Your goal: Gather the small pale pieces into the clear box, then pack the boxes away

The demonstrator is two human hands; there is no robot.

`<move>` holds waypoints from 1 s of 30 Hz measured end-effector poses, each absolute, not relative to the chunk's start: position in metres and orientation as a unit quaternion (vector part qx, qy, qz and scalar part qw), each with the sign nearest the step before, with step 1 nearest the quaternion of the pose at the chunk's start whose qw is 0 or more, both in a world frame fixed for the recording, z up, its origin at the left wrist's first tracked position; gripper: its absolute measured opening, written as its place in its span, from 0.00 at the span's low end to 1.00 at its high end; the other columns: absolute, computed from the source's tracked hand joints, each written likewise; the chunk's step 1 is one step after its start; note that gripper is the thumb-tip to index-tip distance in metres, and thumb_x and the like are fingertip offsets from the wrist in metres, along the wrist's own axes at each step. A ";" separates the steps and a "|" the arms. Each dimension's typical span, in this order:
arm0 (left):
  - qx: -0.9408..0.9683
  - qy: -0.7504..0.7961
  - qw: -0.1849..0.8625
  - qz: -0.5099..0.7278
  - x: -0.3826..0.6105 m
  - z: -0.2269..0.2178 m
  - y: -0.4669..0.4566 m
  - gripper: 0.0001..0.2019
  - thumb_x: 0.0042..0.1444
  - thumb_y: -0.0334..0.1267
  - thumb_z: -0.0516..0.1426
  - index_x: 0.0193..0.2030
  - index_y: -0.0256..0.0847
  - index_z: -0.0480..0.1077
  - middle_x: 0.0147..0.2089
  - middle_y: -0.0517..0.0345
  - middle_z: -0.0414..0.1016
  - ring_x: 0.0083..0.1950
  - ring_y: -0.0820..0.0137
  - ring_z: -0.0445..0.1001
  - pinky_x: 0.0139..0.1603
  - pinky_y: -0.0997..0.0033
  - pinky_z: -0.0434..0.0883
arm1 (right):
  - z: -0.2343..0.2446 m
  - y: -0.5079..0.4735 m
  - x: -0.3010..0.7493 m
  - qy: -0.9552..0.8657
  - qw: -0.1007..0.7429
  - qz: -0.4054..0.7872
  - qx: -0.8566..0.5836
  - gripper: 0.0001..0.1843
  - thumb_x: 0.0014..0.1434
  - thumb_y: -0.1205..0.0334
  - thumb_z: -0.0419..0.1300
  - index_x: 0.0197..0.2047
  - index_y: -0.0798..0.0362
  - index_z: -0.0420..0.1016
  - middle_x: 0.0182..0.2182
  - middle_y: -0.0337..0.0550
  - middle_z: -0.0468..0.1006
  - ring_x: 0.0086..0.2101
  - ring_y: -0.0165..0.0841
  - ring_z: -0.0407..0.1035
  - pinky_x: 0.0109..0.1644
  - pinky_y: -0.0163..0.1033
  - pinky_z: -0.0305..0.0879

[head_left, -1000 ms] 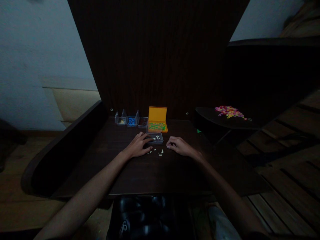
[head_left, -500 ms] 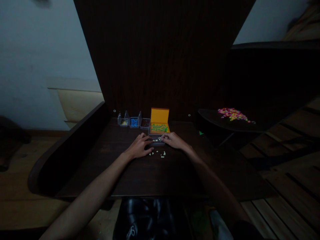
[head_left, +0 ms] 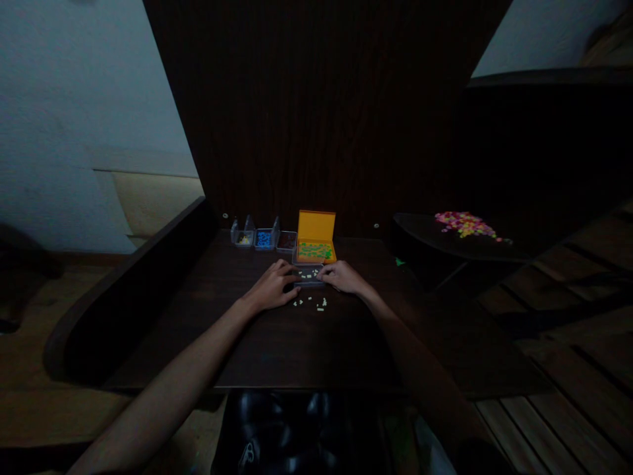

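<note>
A small clear plastic box (head_left: 309,284) with several pale pieces in it lies on the dark table between my hands. My left hand (head_left: 275,285) rests at its left end, fingers along the far side and thumb at the near corner, steadying it. At the right end, the fingers of my right hand (head_left: 342,277) are bent together over the box's edge; whatever they pinch is too small to make out. More pale pieces (head_left: 320,309) lie loose on the table just in front of the box. Directly behind stands an open orange case (head_left: 316,226) holding green pieces.
Left of the orange case stand open clear boxes with blue pieces (head_left: 264,239), yellowish pieces (head_left: 244,239) and dark pieces (head_left: 286,242). A pile of pink and yellow pieces (head_left: 465,225) lies on a side shelf (head_left: 420,227). A raised side panel (head_left: 123,290) borders the table's left.
My right fingers have shifted slightly at the box's right end. My left hand keeps its place at the left end. The view has moved a little.
</note>
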State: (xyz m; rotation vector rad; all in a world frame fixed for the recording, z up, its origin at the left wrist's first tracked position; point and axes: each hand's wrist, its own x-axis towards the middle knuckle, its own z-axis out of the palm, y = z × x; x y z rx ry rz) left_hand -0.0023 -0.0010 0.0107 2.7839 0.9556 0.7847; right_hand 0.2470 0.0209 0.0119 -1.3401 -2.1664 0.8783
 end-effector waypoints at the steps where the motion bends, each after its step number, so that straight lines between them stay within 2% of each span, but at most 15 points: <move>1: 0.913 0.312 0.050 0.257 -0.002 0.011 -0.001 0.12 0.60 0.40 0.57 0.46 0.40 0.78 0.51 0.47 0.74 0.53 0.57 0.66 0.56 0.52 0.69 | 0.011 0.021 0.247 -0.788 0.225 0.310 -0.481 0.12 0.58 0.60 0.59 0.37 0.58 0.81 0.26 0.41 0.78 0.21 0.27 0.66 0.27 0.31 0.58; 3: 0.914 0.311 0.052 0.255 -0.002 0.011 0.000 0.12 0.60 0.40 0.57 0.46 0.40 0.78 0.51 0.48 0.75 0.53 0.58 0.66 0.56 0.52 0.69 | 0.010 0.022 0.246 -0.793 0.235 0.301 -0.474 0.11 0.58 0.62 0.59 0.37 0.57 0.82 0.31 0.43 0.81 0.28 0.30 0.71 0.32 0.33 0.62; 6: 0.916 0.310 0.052 0.249 -0.003 0.011 0.000 0.12 0.61 0.40 0.56 0.47 0.40 0.77 0.52 0.48 0.75 0.52 0.58 0.67 0.56 0.52 0.68 | 0.012 0.022 0.246 -0.789 0.255 0.304 -0.469 0.11 0.58 0.63 0.59 0.38 0.56 0.82 0.36 0.45 0.82 0.33 0.32 0.72 0.38 0.35 0.64; 8: 0.916 0.311 0.050 0.249 -0.003 0.011 0.000 0.12 0.61 0.40 0.56 0.47 0.40 0.77 0.52 0.49 0.75 0.53 0.58 0.67 0.56 0.53 0.68 | 0.016 0.020 0.249 -0.781 0.269 0.319 -0.465 0.12 0.58 0.63 0.58 0.39 0.56 0.82 0.36 0.45 0.81 0.33 0.32 0.71 0.37 0.35 0.64; 10: 0.915 0.313 0.050 0.249 -0.003 0.011 0.000 0.12 0.61 0.40 0.56 0.47 0.41 0.77 0.52 0.49 0.75 0.53 0.58 0.67 0.56 0.53 0.68 | 0.023 0.016 0.253 -0.776 0.267 0.344 -0.456 0.12 0.57 0.60 0.59 0.40 0.56 0.81 0.32 0.44 0.80 0.29 0.29 0.68 0.32 0.33 0.62; 14: 0.918 0.315 0.048 0.236 -0.003 0.012 0.000 0.12 0.61 0.40 0.56 0.48 0.41 0.77 0.53 0.50 0.76 0.53 0.58 0.67 0.55 0.53 0.67 | 0.038 0.005 0.265 -0.791 0.183 0.418 -0.407 0.17 0.52 0.53 0.66 0.39 0.58 0.81 0.20 0.35 0.69 0.22 0.24 0.58 0.25 0.31 0.52; 16: 0.919 0.316 0.044 0.234 -0.003 0.012 0.000 0.12 0.62 0.40 0.56 0.47 0.41 0.77 0.53 0.49 0.76 0.53 0.58 0.67 0.55 0.53 0.68 | 0.042 0.000 0.267 -0.793 0.132 0.455 -0.383 0.20 0.50 0.51 0.67 0.41 0.57 0.81 0.19 0.33 0.67 0.22 0.24 0.57 0.25 0.30 0.52; 18: 0.919 0.314 0.041 0.234 -0.004 0.012 0.000 0.12 0.62 0.40 0.55 0.47 0.40 0.77 0.52 0.49 0.76 0.53 0.58 0.67 0.55 0.53 0.68 | 0.042 -0.004 0.268 -0.796 0.101 0.469 -0.369 0.22 0.49 0.51 0.69 0.44 0.56 0.80 0.22 0.34 0.69 0.23 0.24 0.60 0.26 0.30 0.54; 23: 0.921 0.305 0.034 0.239 -0.004 0.012 0.000 0.12 0.62 0.39 0.54 0.47 0.40 0.77 0.52 0.49 0.74 0.53 0.59 0.67 0.56 0.55 0.68 | 0.035 -0.006 0.263 -0.840 0.116 0.395 -0.354 0.18 0.46 0.58 0.71 0.41 0.55 0.81 0.32 0.39 0.74 0.30 0.27 0.66 0.31 0.30 0.60; 27: 0.920 0.304 0.027 0.247 -0.004 0.013 -0.001 0.11 0.62 0.39 0.55 0.45 0.40 0.77 0.51 0.48 0.74 0.53 0.59 0.67 0.56 0.56 0.69 | 0.031 -0.005 0.263 -0.861 0.119 0.345 -0.355 0.14 0.49 0.59 0.70 0.40 0.54 0.83 0.34 0.41 0.75 0.29 0.27 0.66 0.32 0.31 0.61; 30: 0.921 0.300 0.020 0.247 -0.003 0.013 -0.001 0.11 0.62 0.39 0.55 0.44 0.39 0.77 0.50 0.48 0.74 0.53 0.60 0.67 0.55 0.57 0.70 | 0.031 -0.005 0.263 -0.873 0.116 0.323 -0.345 0.14 0.51 0.58 0.69 0.41 0.53 0.83 0.36 0.43 0.76 0.29 0.26 0.66 0.32 0.31 0.61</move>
